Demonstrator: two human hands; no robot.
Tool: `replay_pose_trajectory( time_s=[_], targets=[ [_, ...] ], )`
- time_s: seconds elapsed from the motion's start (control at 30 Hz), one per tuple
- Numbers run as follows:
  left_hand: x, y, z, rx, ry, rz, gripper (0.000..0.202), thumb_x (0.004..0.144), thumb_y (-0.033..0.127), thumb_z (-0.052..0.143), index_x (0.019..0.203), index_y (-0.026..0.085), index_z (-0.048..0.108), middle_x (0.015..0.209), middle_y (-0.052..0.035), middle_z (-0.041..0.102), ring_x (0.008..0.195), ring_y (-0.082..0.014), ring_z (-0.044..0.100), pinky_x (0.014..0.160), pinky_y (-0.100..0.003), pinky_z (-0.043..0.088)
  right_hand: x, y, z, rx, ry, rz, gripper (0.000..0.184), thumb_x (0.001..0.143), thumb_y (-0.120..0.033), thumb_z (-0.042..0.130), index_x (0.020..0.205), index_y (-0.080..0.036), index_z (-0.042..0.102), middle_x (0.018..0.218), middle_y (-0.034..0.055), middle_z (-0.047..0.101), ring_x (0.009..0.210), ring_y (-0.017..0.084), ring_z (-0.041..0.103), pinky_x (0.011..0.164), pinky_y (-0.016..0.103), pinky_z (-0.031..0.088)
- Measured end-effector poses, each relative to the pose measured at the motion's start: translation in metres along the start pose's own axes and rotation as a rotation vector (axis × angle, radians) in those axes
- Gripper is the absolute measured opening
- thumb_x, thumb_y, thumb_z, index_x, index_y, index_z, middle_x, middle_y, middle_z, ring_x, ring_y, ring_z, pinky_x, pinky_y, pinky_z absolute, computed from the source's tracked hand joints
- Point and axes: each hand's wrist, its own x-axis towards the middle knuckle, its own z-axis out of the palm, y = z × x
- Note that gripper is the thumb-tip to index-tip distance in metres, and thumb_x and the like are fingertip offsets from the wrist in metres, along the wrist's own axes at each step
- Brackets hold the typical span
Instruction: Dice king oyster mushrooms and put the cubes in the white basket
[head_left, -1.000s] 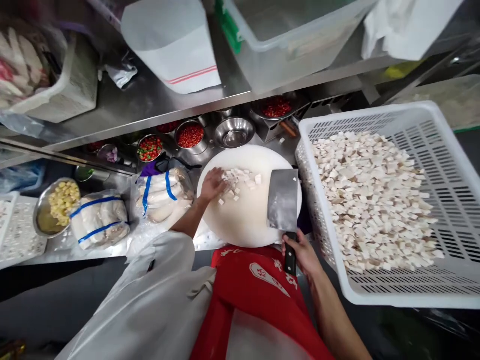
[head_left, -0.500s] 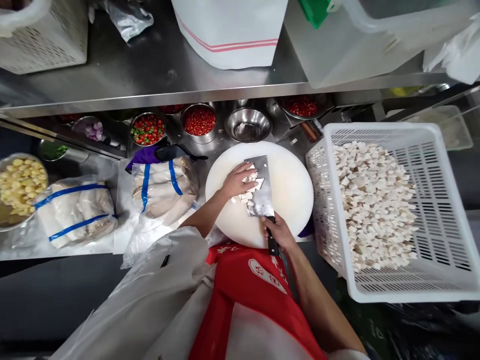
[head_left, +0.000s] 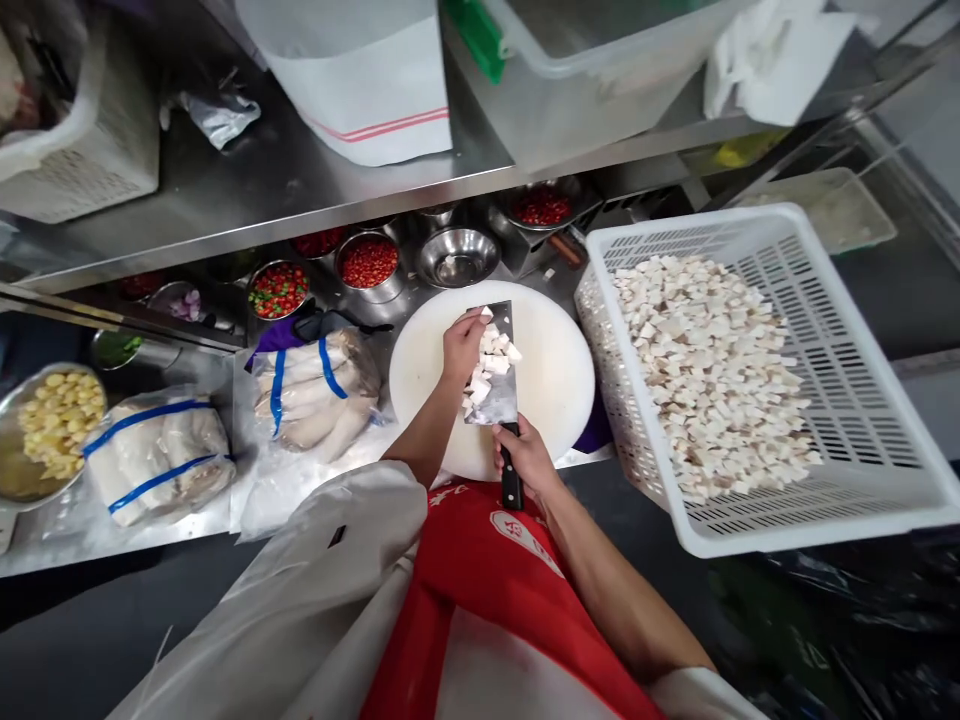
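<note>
My right hand [head_left: 529, 460] grips the black handle of a cleaver [head_left: 491, 405], whose broad blade lies flat over the round white cutting board [head_left: 566, 360]. Diced white mushroom pieces [head_left: 493, 365] are heaped on the blade. At the blade's far left edge, my left hand [head_left: 461, 345] has its fingers drawn together, with a mushroom piece [head_left: 487, 313] at the fingertips. To the right stands a white slotted basket [head_left: 874, 370], holding a large heap of similar cut mushroom pieces [head_left: 720, 370].
Two bags of whole mushrooms [head_left: 319, 385] [head_left: 157, 455] lie left of the board. Behind it stand bowls of chopped red chillies [head_left: 369, 262] and a metal bowl [head_left: 457, 257]. A steel shelf [head_left: 300, 215] overhangs the back. Peeled garlic-like cloves [head_left: 64, 415] fill a bowl far left.
The mushroom pieces are now up on the cleaver blade, and my left hand has drawn its spread fingers together. My view has turned, shifting the board and basket leftward.
</note>
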Motion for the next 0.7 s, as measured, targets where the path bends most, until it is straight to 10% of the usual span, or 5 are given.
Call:
replay_pose_trajectory(
  time_s=[0.37, 0.53, 0.7],
  targets=[
    [0.004, 0.075, 0.269, 0.053, -0.576, 0.255, 0.032, 0.095, 0.042, 0.055, 0.115, 0.021, 0.069, 0.133, -0.0045, 0.062, 0.132, -0.0220, 0.051, 0.115, -0.038, 0.035, -0.057, -0.133, -0.161, -0.095, 0.436, -0.320, 0.025, 0.066, -0.026, 0.065, 0.083, -0.024, 0.045, 0.048, -0.0094, 0.051, 0.037, 0.011, 0.045, 0.038, 0.024, 0.038],
    [-0.055, 0.053, 0.325, 0.421, -0.876, 0.570, 0.045, 0.096, 0.055, 0.046, 0.137, 0.036, 0.054, 0.158, 0.0044, 0.034, 0.151, -0.0239, 0.020, 0.124, -0.048, 0.017, -0.065, -0.157, -0.210, -0.038, 0.504, -0.293, 0.030, 0.060, -0.024, 0.066, 0.081, -0.024, 0.046, 0.048, -0.0090, 0.051, 0.038, 0.011, 0.046, 0.037, 0.024, 0.038],
    [-0.075, 0.024, 0.341, 0.892, -0.752, 0.372, 0.042, 0.101, 0.041, 0.036, 0.129, 0.025, 0.062, 0.142, -0.0069, 0.055, 0.140, -0.0297, 0.041, 0.120, -0.058, 0.022, -0.091, -0.148, -0.232, 0.005, 0.616, -0.329, 0.030, 0.052, -0.023, 0.073, 0.074, -0.020, 0.052, 0.052, -0.0068, 0.052, 0.040, 0.010, 0.046, 0.037, 0.023, 0.037]
  ],
)
